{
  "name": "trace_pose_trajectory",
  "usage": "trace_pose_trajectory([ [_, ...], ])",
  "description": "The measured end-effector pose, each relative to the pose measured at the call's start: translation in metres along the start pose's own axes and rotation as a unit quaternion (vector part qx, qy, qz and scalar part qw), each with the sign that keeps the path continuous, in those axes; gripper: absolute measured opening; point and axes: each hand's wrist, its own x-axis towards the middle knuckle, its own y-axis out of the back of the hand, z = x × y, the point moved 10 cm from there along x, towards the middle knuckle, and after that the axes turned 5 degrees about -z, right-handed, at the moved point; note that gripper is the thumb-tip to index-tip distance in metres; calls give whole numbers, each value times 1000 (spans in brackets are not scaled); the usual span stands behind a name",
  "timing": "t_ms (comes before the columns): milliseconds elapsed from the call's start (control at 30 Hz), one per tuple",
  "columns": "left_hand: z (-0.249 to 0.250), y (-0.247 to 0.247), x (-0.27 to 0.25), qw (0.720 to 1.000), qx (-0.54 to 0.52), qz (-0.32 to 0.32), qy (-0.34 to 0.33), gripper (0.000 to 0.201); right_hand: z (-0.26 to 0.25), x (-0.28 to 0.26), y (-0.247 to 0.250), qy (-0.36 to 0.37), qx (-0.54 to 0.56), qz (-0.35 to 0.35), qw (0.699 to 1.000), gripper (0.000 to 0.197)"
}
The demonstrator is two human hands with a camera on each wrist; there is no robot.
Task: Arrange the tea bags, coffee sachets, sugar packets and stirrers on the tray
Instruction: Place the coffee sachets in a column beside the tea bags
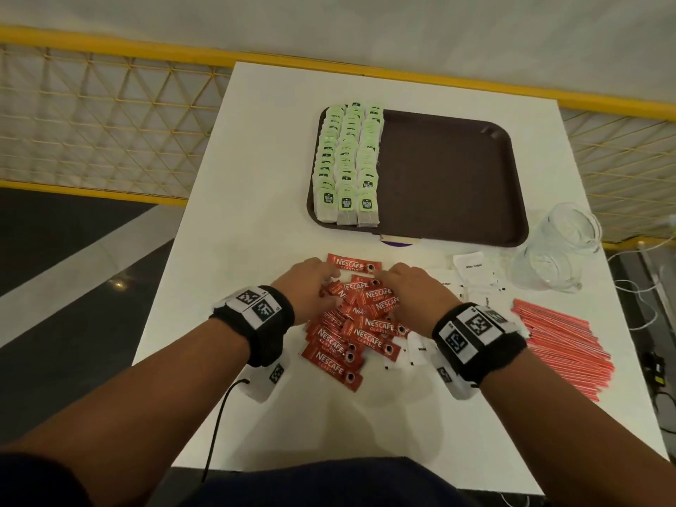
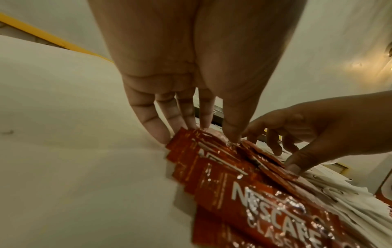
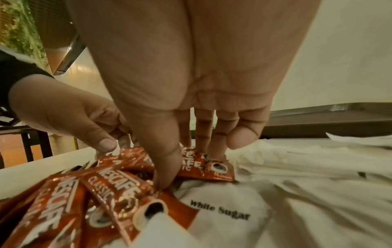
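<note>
On table, both hands' fingertips on coffee sachets (image 1: 356,323), head cam only: tea bags (image 1: 347,162) on tray (image 1: 450,177).

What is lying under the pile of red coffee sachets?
White sugar packets stick out from beneath the coffee sachets on their right side, on the white table. How far they run under the pile is hidden by it and both hands.

The left hand (image 2: 191,67) comes down from the top of the frame, its fingertips (image 2: 161,135) touching the far end of the red sachets (image 2: 233,181) at center. The right hand (image 2: 314,127) enters from the right, fingers spread, thumb on the pile's right edge. White packets (image 2: 343,198) lie at lower right on the table (image 2: 74,151).
</note>
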Motion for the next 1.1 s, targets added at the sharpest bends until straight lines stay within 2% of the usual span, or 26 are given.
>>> trace_pose_trajectory([
  [67, -1, -1, 1, 1000, -2, 3, 7, 53, -2, 5, -2, -5, -15, 1, 1000, 66],
  [267, 0, 0, 0, 1000, -3, 1, 14, 46, -4, 13, 1, -13, -13, 26, 999, 37],
  [433, 0, 0, -1, 1000, -4, 14, 8, 38, -4, 16, 0, -17, 2, 12, 1000, 22],
  [667, 1, 12, -6, 997, -54, 47, 6, 30, 7, 13, 2, -34, 82, 14, 996, 15],
  [800, 7, 32, -7, 994, -61, 92, -15, 23, 20, 7, 10, -47, 137, 27, 989, 17],
  [967, 28, 56, -6, 983, -135, 121, -34, 39, 22, -6, 39, -8, 188, 56, 981, 19],
  [1100, 58, 48, 2, 973, -216, 38, -71, 58, 11, -14, 58, 26, 260, 30, 965, 19],
])
